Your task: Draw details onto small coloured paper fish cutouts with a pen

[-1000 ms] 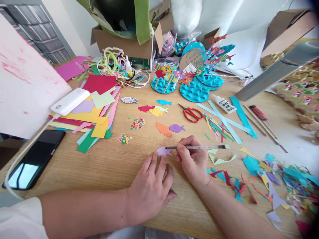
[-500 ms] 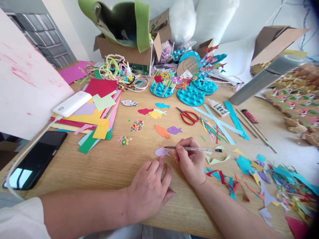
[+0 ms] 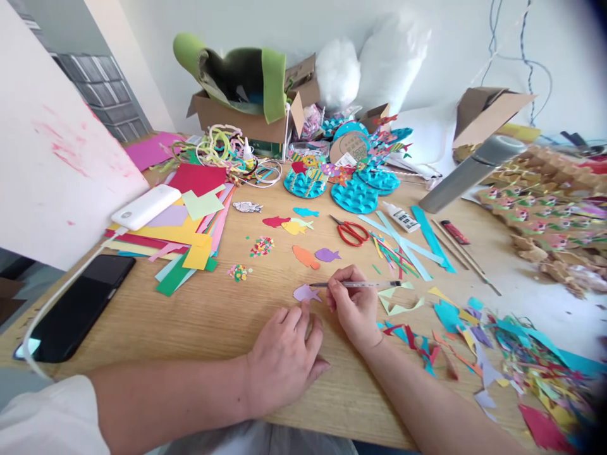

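1. The glue bottle carries a printed label, too small to read.
2. The round cardboard disc at the far middle bears green print, too blurred to read.
3. No other lettering shows.

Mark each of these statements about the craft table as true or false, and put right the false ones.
1. The right hand holds a pen over the table. True.
2. The left hand grips the red scissors. False: the scissors lie untouched farther back on the table; the left hand rests by the lilac paper fish.
3. A white power bank lies on the stack of coloured paper sheets. True.
4. The black phone lies at the table's right edge. False: it lies near the left edge.
5. The orange paper fish lies beside a purple paper fish. True.
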The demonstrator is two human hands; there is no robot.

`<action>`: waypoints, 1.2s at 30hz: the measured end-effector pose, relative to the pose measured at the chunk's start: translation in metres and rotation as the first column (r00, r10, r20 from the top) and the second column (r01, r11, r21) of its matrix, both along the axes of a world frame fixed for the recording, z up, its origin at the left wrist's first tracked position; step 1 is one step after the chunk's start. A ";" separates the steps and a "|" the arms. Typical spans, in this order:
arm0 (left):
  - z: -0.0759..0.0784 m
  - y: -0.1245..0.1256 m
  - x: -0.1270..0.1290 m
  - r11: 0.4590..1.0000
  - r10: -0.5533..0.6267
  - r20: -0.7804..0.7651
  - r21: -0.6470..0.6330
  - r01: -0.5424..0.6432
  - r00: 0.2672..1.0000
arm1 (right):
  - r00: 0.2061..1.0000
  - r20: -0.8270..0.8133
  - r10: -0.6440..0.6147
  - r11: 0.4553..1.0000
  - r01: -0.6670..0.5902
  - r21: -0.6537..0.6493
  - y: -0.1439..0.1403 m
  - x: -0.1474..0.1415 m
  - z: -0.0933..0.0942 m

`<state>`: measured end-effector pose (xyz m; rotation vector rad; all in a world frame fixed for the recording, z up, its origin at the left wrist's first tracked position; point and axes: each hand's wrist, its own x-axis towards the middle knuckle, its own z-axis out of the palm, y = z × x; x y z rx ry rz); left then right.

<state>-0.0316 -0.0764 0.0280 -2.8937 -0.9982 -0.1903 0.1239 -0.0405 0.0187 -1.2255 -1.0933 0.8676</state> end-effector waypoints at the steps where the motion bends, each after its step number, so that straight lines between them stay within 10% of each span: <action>1: 0.000 0.000 0.000 1.000 -0.001 0.004 0.009 0.001 1.000 | 1.000 0.004 0.000 1.000 0.000 0.000 0.000 0.000 0.000; 36: -0.008 -0.001 0.003 0.997 0.042 0.028 0.062 -0.044 0.999 | 0.998 0.068 -0.013 0.999 0.010 0.043 0.011 0.000 -0.015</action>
